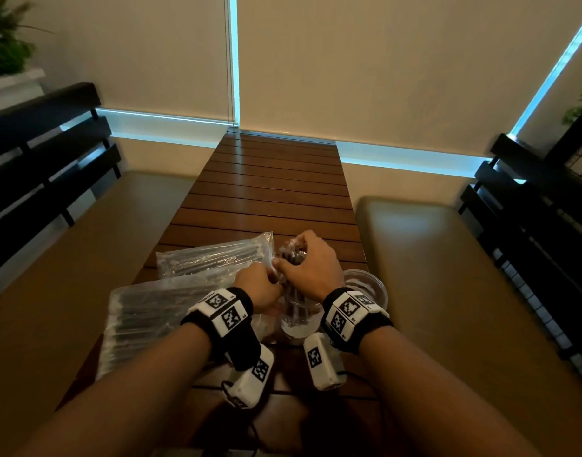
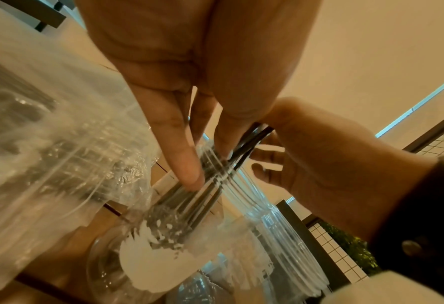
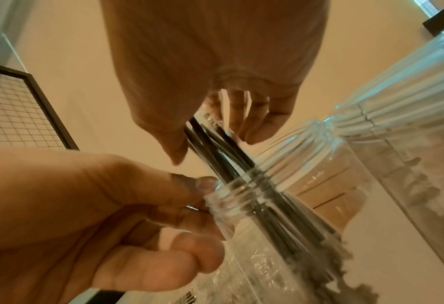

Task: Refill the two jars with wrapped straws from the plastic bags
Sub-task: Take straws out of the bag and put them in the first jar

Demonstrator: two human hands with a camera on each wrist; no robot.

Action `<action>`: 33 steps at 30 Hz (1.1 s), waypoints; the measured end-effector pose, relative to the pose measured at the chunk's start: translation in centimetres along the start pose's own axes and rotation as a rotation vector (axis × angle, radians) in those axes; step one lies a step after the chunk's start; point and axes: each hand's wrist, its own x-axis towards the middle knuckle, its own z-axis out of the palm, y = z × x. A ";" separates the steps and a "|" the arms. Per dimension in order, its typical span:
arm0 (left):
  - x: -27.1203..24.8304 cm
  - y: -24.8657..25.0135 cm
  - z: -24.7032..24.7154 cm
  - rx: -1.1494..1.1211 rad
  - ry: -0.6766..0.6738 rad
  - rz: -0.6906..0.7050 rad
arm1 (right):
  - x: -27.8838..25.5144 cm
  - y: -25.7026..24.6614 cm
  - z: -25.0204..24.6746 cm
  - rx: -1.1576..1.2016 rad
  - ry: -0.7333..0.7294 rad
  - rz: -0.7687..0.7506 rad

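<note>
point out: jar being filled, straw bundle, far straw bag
jar being filled (image 3: 231, 197), right wrist view, on its threaded clear neck.
straw bundle (image 3: 210, 144), right wrist view, on the dark straws just above the jar mouth.
far straw bag (image 1: 214, 255), head view, on the middle of its clear plastic.

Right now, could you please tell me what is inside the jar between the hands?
The jar holds a bundle of dark wrapped straws standing through its mouth, tops gripped by the right hand. Glare hides the jar's bottom.

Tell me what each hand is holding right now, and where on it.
Right hand grips the wrapped straws near their top ends; left hand holds the jar at its neck.
</note>
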 end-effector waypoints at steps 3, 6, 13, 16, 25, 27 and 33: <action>-0.4 0.2 -0.3 0.030 0.019 0.021 | 0.1 -0.5 -0.1 -0.021 0.077 -0.068; -0.5 0.2 -1.3 0.387 0.228 0.142 | 0.1 -0.5 0.4 -0.160 -0.064 -0.083; 0.0 -2.9 -2.0 0.707 0.274 0.027 | 0.1 -1.1 0.7 -0.304 -0.040 -0.165; -0.2 -3.3 -1.8 0.737 0.292 0.028 | 0.5 -1.2 0.7 -0.359 -0.034 -0.110; -1.0 -2.4 -6.3 0.506 0.423 0.115 | -0.7 -6.7 1.1 -0.294 -0.155 -0.517; -2.0 -2.2 -7.7 0.462 0.437 0.143 | -0.9 -7.4 2.6 -0.423 -0.373 -0.452; -4.7 -2.8 -9.6 0.445 0.451 0.274 | -1.3 -8.1 6.9 -0.380 -0.501 -0.316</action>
